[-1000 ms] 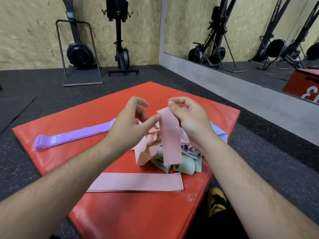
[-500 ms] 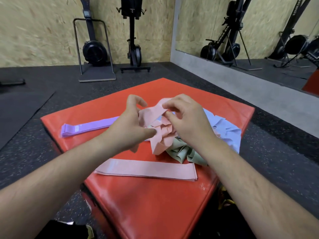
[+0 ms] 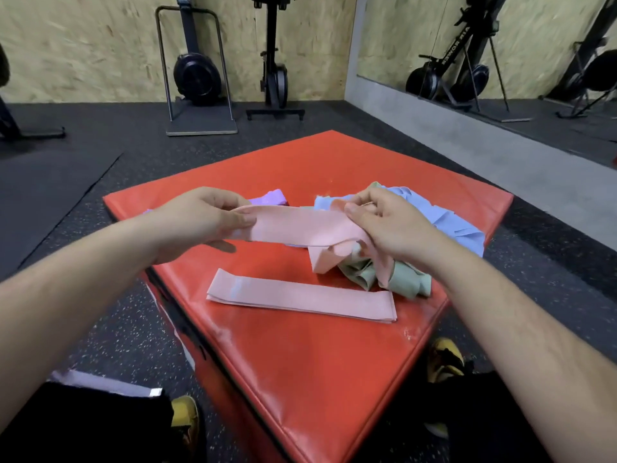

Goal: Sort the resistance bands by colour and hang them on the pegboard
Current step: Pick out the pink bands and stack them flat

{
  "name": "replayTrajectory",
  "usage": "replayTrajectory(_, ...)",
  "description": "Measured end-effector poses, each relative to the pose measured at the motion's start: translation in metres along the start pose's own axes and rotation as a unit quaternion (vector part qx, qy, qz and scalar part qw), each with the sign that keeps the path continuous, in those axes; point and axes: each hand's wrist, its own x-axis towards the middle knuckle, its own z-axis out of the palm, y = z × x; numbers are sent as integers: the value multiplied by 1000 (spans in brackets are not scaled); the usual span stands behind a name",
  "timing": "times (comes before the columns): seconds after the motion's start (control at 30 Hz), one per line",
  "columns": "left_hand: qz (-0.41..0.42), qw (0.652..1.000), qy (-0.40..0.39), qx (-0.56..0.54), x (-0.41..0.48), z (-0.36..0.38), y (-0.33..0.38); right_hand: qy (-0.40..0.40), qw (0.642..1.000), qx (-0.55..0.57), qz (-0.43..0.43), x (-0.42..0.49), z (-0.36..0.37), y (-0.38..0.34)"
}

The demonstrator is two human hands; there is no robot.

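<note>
Pink fabric stretched between the two hands: a pink resistance band (image 3: 300,228) was held above the red padded box (image 3: 300,379). The left hand (image 3: 200,225) pinched its left end between the thumb and curled fingers. The right hand (image 3: 390,225) gripped the other end, fingers curled round it. Half a second before, the hands had been close together over the heap with the band bunched between them; since then they had drawn apart and the band was pulled out flat.

Under the right hand lay the unsorted heap: blue bands (image 3: 450,222) on the far side, green bands (image 3: 400,279) nearer, and a crumpled pink band (image 3: 325,260) touching the green. A flat stack of pink bands (image 3: 300,297) lay on the box nearer the person, as before. The purple bands (image 3: 270,198) showed just beyond the left hand, partly hidden by it.
</note>
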Motion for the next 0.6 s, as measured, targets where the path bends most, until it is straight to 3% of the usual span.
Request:
replayTrajectory(0.27,-36,998,38,39,3,4,-40,-213,974,-67,45,-17,-19,22)
replayTrajectory(0.43,-40,985,39,163,8,10,-75,-210,969,-122,49,-22,-12,48)
replayTrajectory(0.6,6,953,33,300,10,20,-82,-181,946,-270,3,-29,2,58)
